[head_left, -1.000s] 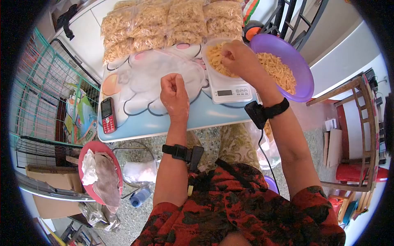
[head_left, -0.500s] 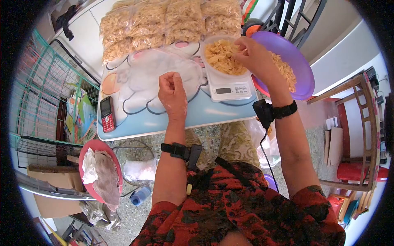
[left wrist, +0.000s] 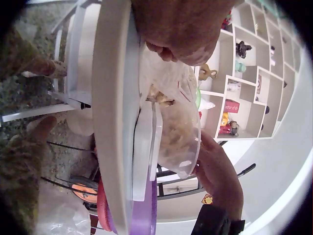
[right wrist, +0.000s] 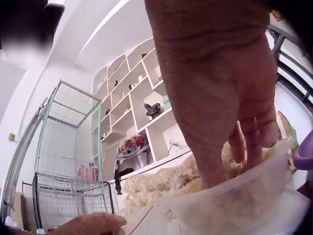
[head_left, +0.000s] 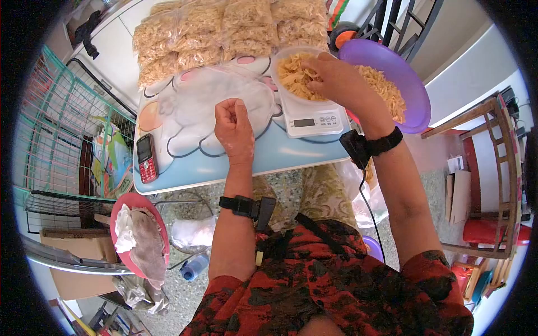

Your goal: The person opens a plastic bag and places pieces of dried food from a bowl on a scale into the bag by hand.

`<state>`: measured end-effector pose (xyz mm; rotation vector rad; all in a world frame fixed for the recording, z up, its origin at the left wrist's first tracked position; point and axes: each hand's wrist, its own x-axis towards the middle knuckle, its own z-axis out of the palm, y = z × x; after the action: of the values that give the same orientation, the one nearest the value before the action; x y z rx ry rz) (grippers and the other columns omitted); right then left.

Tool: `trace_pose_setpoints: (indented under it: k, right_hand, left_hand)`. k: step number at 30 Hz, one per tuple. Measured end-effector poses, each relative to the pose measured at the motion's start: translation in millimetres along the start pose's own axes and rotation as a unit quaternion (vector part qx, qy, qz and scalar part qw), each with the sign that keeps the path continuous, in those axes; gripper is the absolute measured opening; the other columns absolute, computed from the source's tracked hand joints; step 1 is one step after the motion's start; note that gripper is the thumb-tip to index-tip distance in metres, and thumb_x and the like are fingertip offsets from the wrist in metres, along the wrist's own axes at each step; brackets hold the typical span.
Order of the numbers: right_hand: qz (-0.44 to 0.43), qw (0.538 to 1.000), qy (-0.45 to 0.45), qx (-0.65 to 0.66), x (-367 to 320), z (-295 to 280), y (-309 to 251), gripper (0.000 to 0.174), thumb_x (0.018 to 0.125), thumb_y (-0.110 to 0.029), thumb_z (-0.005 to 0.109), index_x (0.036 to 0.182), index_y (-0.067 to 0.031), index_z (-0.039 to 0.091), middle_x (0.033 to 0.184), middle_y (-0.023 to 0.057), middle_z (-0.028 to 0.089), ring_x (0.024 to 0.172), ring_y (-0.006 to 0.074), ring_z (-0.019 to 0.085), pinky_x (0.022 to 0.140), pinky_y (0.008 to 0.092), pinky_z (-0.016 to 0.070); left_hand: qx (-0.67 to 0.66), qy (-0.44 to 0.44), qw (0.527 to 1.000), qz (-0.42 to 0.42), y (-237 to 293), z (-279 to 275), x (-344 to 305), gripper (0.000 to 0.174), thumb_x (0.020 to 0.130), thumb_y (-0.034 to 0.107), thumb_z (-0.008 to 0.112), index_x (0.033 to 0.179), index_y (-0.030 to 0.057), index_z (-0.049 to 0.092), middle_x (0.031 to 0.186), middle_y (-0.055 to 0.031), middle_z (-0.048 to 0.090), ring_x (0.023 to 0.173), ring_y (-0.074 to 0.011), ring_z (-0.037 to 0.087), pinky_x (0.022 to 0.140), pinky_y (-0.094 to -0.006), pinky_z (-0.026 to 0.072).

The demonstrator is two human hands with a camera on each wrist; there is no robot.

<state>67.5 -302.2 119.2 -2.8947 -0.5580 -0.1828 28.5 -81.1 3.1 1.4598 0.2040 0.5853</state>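
**Right hand in the tub on the scale: risks noted**

Seated person at a low printed table. The right hand is bent over a clear plastic tub that stands on a white digital kitchen scale. Its fingers point down, with the tips buried in the pale yellow fried snack pieces. Whether they pinch any pieces cannot be told.

The left hand rests on the table as a loose fist, on or at the edge of a flat clear bag. Whether it grips the film cannot be told.

A purple basin holding more of the snack sits just beside the scale, past the table's right edge. Sealed bags of the snack are stacked at the far side, and a red mobile phone lies near the left edge.

Likely troubles:
- Weight from the fingers on the heap or the rim would probably falsify the reading.
- The tub looks light and full, so a sideways drag of the hand could slide or tip it off the platform.
- The pieces look brittle, and digging in may crush them.
- Pieces carried between tub and basin cross a gap, so crumbs may fall on the scale or the floor.
- The basin overhangs, and a forearm knock might unseat it.
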Motion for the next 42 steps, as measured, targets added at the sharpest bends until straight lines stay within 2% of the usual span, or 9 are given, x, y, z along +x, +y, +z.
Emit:
trace_pose_setpoints:
  k: [6, 12, 18, 24, 27, 30, 33, 36, 42]
  right_hand:
    - [-0.098, 0.986, 0.114, 0.074, 5, 8, 19, 0.03, 0.083, -0.016, 0.064, 0.11, -0.0026, 0.063, 0.096, 0.0172, 0.065, 0.089, 0.0299, 0.064, 0.077, 0.0385, 0.0512]
    - [-0.038, 0.978, 0.127, 0.159, 9, -6, 31, 0.027, 0.088, -0.019, 0.064, 0.107, -0.0006, 0.063, 0.075, 0.0067, 0.064, 0.067, 0.0139, 0.06, 0.062, 0.0294, 0.0487]
    - [0.069, 0.951, 0.048, 0.297, 8, -3, 23, 0.029, 0.088, -0.02, 0.063, 0.112, -0.0038, 0.062, 0.069, 0.0038, 0.061, 0.057, 0.0077, 0.057, 0.05, 0.0233, 0.0432]
    - [0.095, 0.936, -0.009, 0.34, 3, -14, 19, 0.038, 0.087, -0.023, 0.066, 0.119, -0.0051, 0.058, 0.084, 0.0069, 0.063, 0.065, 0.0073, 0.06, 0.051, 0.0238, 0.0441]
    - [0.091, 0.951, -0.031, 0.295, -2, -24, 16, 0.042, 0.085, -0.023, 0.067, 0.121, -0.0037, 0.056, 0.097, 0.0109, 0.063, 0.078, 0.0144, 0.064, 0.06, 0.0294, 0.0491]
    - [-0.034, 0.995, 0.028, 0.095, -3, -14, 20, 0.047, 0.081, -0.02, 0.069, 0.122, -0.0024, 0.055, 0.103, 0.015, 0.061, 0.094, 0.0257, 0.064, 0.077, 0.0369, 0.0506]
    - [-0.109, 0.988, 0.068, 0.08, -11, -5, 12, 0.047, 0.078, -0.017, 0.068, 0.121, -0.0017, 0.055, 0.108, 0.0177, 0.06, 0.103, 0.0347, 0.059, 0.089, 0.0406, 0.0468]
    - [-0.064, 0.997, 0.033, 0.038, -10, -5, 2, 0.041, 0.078, -0.013, 0.066, 0.117, -0.003, 0.058, 0.108, 0.019, 0.058, 0.1, 0.0368, 0.059, 0.089, 0.0416, 0.0475]
    - [-0.074, 0.995, 0.061, 0.025, -3, -1, 11, 0.026, 0.078, -0.01, 0.063, 0.103, -0.0032, 0.063, 0.096, 0.0165, 0.062, 0.094, 0.0368, 0.06, 0.083, 0.0413, 0.0485]
  left_hand:
    - [-0.023, -0.007, 1.0, -0.01, 3, 0, -1, 0.016, 0.094, 0.017, 0.062, 0.094, 0.0018, 0.057, 0.072, 0.0024, 0.055, 0.061, -0.0031, 0.045, 0.054, -0.0207, 0.0395]
    - [0.005, 0.001, 1.0, 0.003, 4, 0, -2, 0.016, 0.094, 0.017, 0.062, 0.095, 0.0017, 0.057, 0.072, 0.0025, 0.055, 0.061, -0.0031, 0.044, 0.054, -0.0203, 0.0391]
    - [-0.018, 0.0, 1.0, -0.003, 2, 1, -1, 0.016, 0.094, 0.017, 0.062, 0.095, 0.0019, 0.058, 0.072, 0.0023, 0.055, 0.061, -0.0033, 0.044, 0.053, -0.0206, 0.039]
    - [-0.024, -0.002, 1.0, -0.008, 3, 1, -1, 0.016, 0.094, 0.016, 0.062, 0.094, 0.0015, 0.057, 0.073, 0.0017, 0.056, 0.061, -0.0035, 0.045, 0.054, -0.0204, 0.0398]
    - [-0.018, -0.001, 1.0, 0.003, 2, 1, 0, 0.016, 0.093, 0.016, 0.062, 0.093, 0.0012, 0.057, 0.073, 0.0017, 0.056, 0.062, -0.0034, 0.046, 0.055, -0.0203, 0.0405]
    - [-0.02, -0.004, 1.0, -0.007, 2, 1, -1, 0.015, 0.093, 0.016, 0.062, 0.093, 0.0013, 0.057, 0.075, 0.0016, 0.057, 0.062, -0.0032, 0.046, 0.056, -0.02, 0.0409]
    - [-0.009, 0.004, 1.0, 0.0, 2, 2, -1, 0.015, 0.093, 0.015, 0.062, 0.094, 0.0015, 0.057, 0.076, 0.0019, 0.056, 0.063, -0.0028, 0.046, 0.056, -0.0194, 0.0406]
    - [-0.028, -0.003, 1.0, -0.004, 2, 1, -1, 0.015, 0.094, 0.016, 0.062, 0.094, 0.0016, 0.057, 0.076, 0.002, 0.056, 0.064, -0.0027, 0.046, 0.057, -0.0191, 0.0408]
    - [-0.026, 0.002, 1.0, -0.003, 4, 1, -2, 0.015, 0.094, 0.015, 0.061, 0.095, 0.0015, 0.057, 0.076, 0.0021, 0.056, 0.063, -0.0025, 0.046, 0.055, -0.0192, 0.0405]
